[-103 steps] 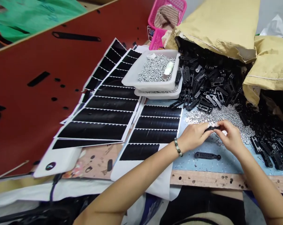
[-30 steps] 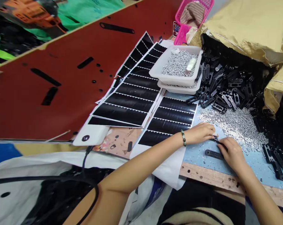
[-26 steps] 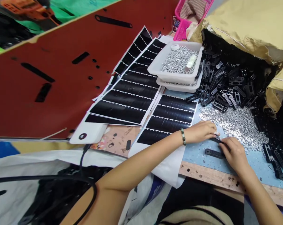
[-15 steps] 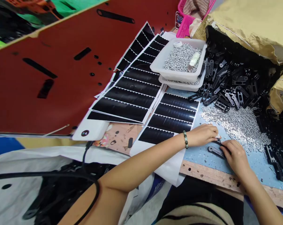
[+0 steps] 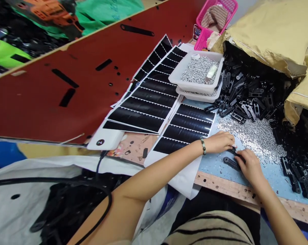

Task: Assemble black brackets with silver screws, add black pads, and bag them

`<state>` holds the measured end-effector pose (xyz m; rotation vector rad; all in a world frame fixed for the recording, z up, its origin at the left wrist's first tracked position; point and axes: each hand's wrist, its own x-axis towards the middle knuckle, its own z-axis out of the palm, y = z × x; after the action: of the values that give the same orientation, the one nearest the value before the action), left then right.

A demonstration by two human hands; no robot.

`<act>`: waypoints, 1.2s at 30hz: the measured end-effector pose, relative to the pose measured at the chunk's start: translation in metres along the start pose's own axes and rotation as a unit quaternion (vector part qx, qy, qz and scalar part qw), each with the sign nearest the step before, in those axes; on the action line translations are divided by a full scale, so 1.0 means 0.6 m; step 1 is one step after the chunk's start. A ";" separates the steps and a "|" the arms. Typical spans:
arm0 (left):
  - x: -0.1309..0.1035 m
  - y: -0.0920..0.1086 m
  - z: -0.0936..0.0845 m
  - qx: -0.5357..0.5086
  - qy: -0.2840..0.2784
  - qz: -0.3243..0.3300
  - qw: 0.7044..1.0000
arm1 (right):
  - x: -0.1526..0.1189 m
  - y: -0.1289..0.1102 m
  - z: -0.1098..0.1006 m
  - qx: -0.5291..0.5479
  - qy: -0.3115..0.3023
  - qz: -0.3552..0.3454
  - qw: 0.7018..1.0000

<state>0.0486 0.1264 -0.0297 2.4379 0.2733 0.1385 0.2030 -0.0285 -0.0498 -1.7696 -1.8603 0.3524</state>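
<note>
My left hand (image 5: 221, 142), with a beaded bracelet on its wrist, pinches one end of a slim black plastic part (image 5: 232, 150). White material shows at its fingertips. My right hand (image 5: 249, 165) has its thumb and fingers closed on the other end of that part. Just below lies a second black plastic part (image 5: 230, 162) with a patterned face, flat on the blue mat (image 5: 212, 166); its right end is near my right fingers. Beyond both hands spreads a pile of small silver screws and nuts (image 5: 263, 139).
Stacked white trays (image 5: 194, 86) of screws stand behind my left hand. Sheets of black stickers (image 5: 179, 132) lie to the left, beside a white device (image 5: 105, 137). Black plastic parts (image 5: 256, 92) are heaped by a torn paper sack (image 5: 276, 34). A reddish-brown board (image 5: 28, 109) borders the table.
The camera view has shifted, so the board and trays sit lower and farther right in the picture. Both hands keep hold of the black part with little visible movement.
</note>
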 end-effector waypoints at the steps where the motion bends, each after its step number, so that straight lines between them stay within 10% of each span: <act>1: 0.003 -0.001 0.000 0.000 -0.009 -0.002 1.000 | -0.003 0.000 0.002 -0.005 -0.002 -0.001 1.000; 18: -0.017 0.014 0.023 -0.020 0.001 -0.064 0.998 | 0.000 0.011 -0.006 -0.004 -0.040 -0.001 0.999; 24: -0.030 0.046 0.048 -0.053 -0.003 -0.068 0.996 | 0.132 0.037 -0.008 -0.021 0.135 0.061 0.989; 27: -0.032 0.048 0.049 -0.142 0.048 -0.081 0.985 | 0.194 0.045 0.004 -0.041 0.117 0.082 0.989; 32: 0.017 0.029 0.019 -0.405 0.259 -0.226 0.848 | 0.163 0.020 0.018 0.081 0.177 0.067 0.979; 36: 0.067 0.029 0.006 -0.526 0.319 -0.212 0.759 | 0.101 0.040 -0.025 0.090 0.106 0.011 0.990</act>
<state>0.0909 0.1203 -0.0201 1.0901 0.7878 0.7103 0.2317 0.0306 -0.0383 -1.6380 -1.6101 0.3172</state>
